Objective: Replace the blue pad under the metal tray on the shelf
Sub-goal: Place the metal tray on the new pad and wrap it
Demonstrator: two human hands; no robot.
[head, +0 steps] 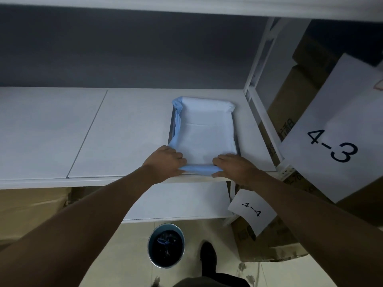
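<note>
White shelf (128, 129), both hands, left hand (167, 160), right hand (232, 164), gripping blue pad (196, 168) at metal tray (238, 146) front edge

Storeroom or stockroom. White metal shelving rack (124, 129) with flat boards. Right of rack: stacked cardboard cartons (294, 96), paper location labels "4-3" (331, 146) and "4-4" (251, 210). Below rack: more cartons, tiled floor (132, 255), round waste bin (165, 245).

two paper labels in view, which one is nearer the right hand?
The smaller label reading 4-4, hanging just below the right hand at the lower shelf. The bigger 4-3 label sits farther off to the right.
</note>
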